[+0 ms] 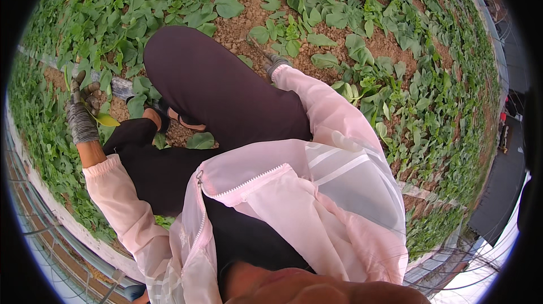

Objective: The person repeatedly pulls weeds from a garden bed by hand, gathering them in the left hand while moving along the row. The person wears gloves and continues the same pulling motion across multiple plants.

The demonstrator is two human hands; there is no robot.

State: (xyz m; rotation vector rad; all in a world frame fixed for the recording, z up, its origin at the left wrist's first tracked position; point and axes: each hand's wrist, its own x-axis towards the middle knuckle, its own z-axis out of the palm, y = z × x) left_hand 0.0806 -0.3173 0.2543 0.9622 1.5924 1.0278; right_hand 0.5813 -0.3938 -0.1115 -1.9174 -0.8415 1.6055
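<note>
My left hand [84,102], in a grey knit glove, is raised at the left over the low plants with its fingers curled. It holds a yellow-green leaf [107,120] that sticks out below the palm. Beyond my bent knee, my right hand [276,64] wears a similar glove and reaches down to the soil. Its fingers close around a thin tool [258,46], whose tip points at the bare brown soil [235,32]. What kind of tool it is cannot be made out. Small leafy green plants [292,34] grow right beside that tool.
Dense rows of leafy plants [424,79] spread on both sides. A pale strip [121,87] crosses the bed near my sandalled feet [186,122]. Uprooted-looking leaves [350,92] lie right of my sleeve. A dark sheet [500,176] lines the far right edge.
</note>
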